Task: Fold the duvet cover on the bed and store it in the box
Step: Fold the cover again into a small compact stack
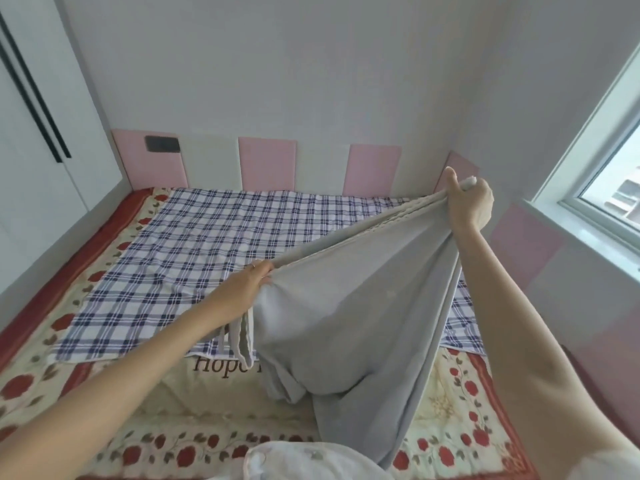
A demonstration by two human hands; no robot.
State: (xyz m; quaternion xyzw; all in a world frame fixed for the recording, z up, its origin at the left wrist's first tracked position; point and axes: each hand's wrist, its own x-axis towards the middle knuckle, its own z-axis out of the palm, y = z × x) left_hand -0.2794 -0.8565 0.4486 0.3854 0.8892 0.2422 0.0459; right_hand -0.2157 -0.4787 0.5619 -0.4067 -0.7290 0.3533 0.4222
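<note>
The grey duvet cover (346,323) hangs lifted above the bed (460,403), its top edge stretched taut between both hands, its lower folds trailing onto the floral spread. The left grip (247,285) is pinched on that edge, low over the plaid sheet (207,244). The right grip (469,206) is clamped on the far corner, higher, near the pink wall panels (266,162) and window (588,161).
</note>
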